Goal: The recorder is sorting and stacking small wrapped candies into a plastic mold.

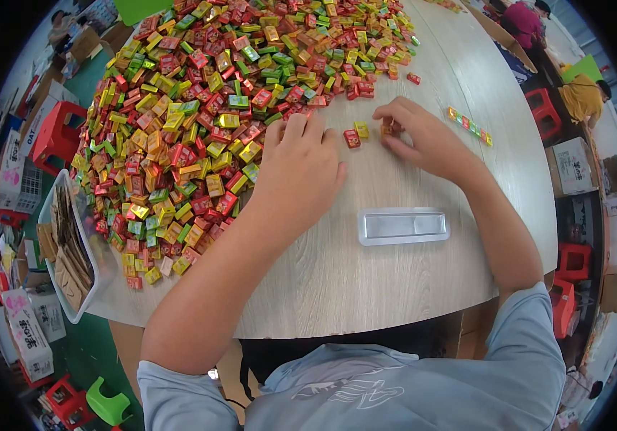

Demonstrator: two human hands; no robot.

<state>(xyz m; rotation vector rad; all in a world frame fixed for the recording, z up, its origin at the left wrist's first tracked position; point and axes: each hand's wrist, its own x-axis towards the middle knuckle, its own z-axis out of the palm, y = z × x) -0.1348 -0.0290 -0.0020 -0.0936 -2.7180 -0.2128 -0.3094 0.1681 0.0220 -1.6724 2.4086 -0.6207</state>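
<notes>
My left hand (301,161) reaches to the near edge of a big heap of small box-shaped, foil-wrapped pieces (211,79) in red, yellow, green and orange. Its fingers are bent down and spread, the thumb standing apart; whatever lies under the fingertips is hidden. My right hand (420,136) pinches a small orange-brown piece (387,130) between thumb and fingers. Between the two hands, a red piece (352,138) and a yellow piece (361,129) lie side by side on the table. Closer to me is a shallow clear plastic tray (366,239).
A row of joined coloured pieces (470,126) lies right of my right hand on the table (308,294). At the left edge, a white bin (82,305) holds brown packaging. Red stools (58,136) and cartons stand around. Other people (583,97) sit at the far right.
</notes>
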